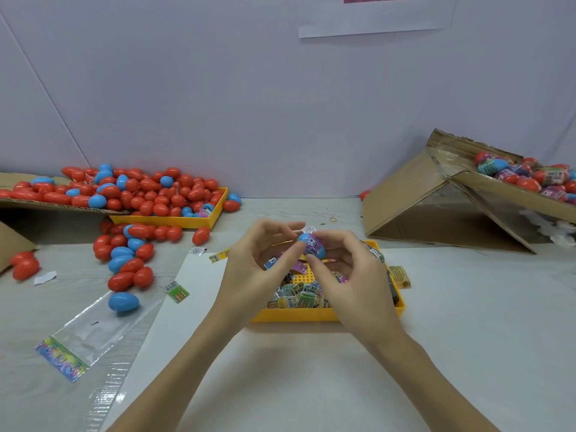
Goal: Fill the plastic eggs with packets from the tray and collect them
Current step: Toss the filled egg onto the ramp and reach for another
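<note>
Both hands up over the near yellow tray (299,314), working one blue egg (311,244) between them. Left hand (258,263) has fingers curled, thumb and fingertips pinching at the egg's left end; right hand (349,269) has fingers curled too, thumb and index gripping the egg's right and lower side. Egg has a purple printed label or packet wrapped across it, with a small white tag sticking out at its top; cannot tell whether the egg is fully closed. Egg sits in the air above the tray's far half, not touching it. Tray holds a loose heap of small printed packets (299,294), mostly near front and right side, bare pegged floor showing in the middle. A few stray packets lie on the table just outside the tray, one green packet (177,291) off to the left. Far left, a second yellow tray (174,220) and a flattened cardboard sheet (18,202) carry a big pile of red and blue eggs (149,191), with more spilled onto the table (467,307) in front. A lone blue egg (123,301) rests on a clear plastic bag (93,332). Far right, a tipped cardboard box (436,198) holds labelled eggs (530,176). Rubber band (333,219) beyond the hands.
</note>
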`<state>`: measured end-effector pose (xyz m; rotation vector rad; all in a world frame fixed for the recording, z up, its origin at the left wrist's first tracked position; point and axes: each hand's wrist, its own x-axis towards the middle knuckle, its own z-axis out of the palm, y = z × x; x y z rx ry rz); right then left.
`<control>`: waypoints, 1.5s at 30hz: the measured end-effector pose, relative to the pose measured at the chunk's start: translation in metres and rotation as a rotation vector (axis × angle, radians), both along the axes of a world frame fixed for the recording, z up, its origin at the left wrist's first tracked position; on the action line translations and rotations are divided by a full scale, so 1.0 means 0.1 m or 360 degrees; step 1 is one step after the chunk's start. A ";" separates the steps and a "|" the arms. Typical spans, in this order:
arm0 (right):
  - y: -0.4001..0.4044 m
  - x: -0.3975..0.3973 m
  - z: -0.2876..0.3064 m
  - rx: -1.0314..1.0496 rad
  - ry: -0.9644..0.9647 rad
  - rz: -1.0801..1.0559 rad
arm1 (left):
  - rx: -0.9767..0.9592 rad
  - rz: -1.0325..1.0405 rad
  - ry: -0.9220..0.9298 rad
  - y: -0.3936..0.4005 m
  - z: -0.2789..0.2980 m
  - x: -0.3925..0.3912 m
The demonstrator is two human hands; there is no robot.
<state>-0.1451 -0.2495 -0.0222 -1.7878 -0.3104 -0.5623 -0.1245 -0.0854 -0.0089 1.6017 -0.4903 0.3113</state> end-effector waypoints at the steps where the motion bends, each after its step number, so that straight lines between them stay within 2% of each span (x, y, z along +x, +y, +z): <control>1: 0.00 0.00 0.00 -0.0008 -0.0012 -0.0010 | 0.0068 0.0027 -0.0040 0.00 0.00 0.00; 9: -0.01 0.01 -0.01 -0.0302 -0.0214 -0.0170 | 0.0256 0.0114 -0.0111 -0.02 -0.02 -0.02; 17: -0.02 0.03 -0.05 -0.0610 -0.0380 -0.0265 | -0.0114 0.0141 0.0439 -0.13 -0.03 -0.06; 22: -0.03 0.03 -0.08 -0.0688 -0.0376 -0.0247 | -0.0173 0.0119 0.0556 -0.14 -0.05 -0.07; 24: -0.03 0.04 -0.08 -0.0615 -0.0347 -0.0219 | -0.0203 0.0066 0.0614 -0.12 -0.03 -0.05; 27: -0.01 0.03 -0.04 -0.0246 -0.0142 -0.0115 | -0.0283 -0.0050 0.0623 -0.05 0.01 -0.03; 29: -0.02 0.03 -0.02 -0.0038 0.0021 0.0002 | -0.0225 -0.0122 0.0578 -0.01 0.03 -0.01; 33: -0.02 0.02 -0.01 0.0170 0.0141 0.0129 | -0.0200 -0.0176 0.0533 0.00 0.04 -0.01; 40: -0.07 0.03 0.03 0.0339 0.0138 0.0266 | -0.0365 -0.0238 0.0613 0.00 0.03 0.01; 45: -0.08 0.03 0.04 0.0402 0.0125 0.0291 | -0.0428 -0.0193 0.0568 -0.04 0.03 0.00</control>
